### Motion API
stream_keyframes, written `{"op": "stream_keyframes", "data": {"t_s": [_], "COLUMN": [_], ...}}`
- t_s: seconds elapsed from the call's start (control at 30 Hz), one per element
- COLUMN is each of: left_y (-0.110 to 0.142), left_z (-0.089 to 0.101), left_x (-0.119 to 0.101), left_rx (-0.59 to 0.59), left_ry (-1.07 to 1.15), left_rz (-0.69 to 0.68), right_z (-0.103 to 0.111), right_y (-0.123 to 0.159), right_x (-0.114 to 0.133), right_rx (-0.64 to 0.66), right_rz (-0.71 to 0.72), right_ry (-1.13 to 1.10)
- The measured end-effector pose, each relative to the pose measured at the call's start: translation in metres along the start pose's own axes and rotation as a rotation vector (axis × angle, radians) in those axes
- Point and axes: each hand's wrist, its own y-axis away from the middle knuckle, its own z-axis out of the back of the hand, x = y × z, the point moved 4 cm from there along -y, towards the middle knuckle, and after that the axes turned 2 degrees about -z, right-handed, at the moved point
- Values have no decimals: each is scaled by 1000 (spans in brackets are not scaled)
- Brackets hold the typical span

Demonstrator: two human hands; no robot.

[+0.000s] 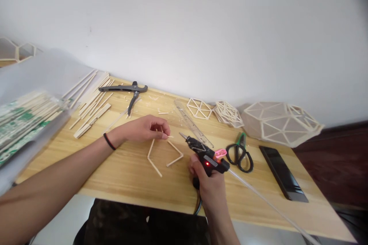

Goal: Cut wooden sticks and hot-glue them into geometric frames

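Note:
My left hand pinches a short wooden stick at the top of an open outline of sticks lying on the table. Two bent stick pairs form its sides, a left pair and a right pair, with a gap toward me. In my right hand is a black hot glue gun, its red light lit. The gun's nozzle points up-left, a little right of the pinched stick and apart from it. A long clear glue stick runs out of its back.
A clear ruler lies beyond the gun. Right of it are scissors, a phone and a stick-built faceted model. Flat stick frames rest near the wall. Leftward lie a black cutter, loose sticks and packaged sticks.

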Motion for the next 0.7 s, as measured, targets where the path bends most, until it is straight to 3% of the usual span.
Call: {"op": "stream_keyframes", "data": {"t_s": [0.1,0.33,0.53,0.7], "left_y": [2,2,1,-1], "left_z": [2,4,2,0], "left_x": [-1,-1,2,1], "left_rx": [-20,-48,-97,-98], "left_ry": [-43,-213,-245,-284], "left_rz": [19,69,126,143], "right_z": [3,-28,-36,-34], "right_y": [-10,-27,-30,-32], "right_x": [14,33,31,32], "right_rx": [-28,210,220,200], "right_rz": [30,-19,22,25], "right_ry": [54,207,250,151]}}
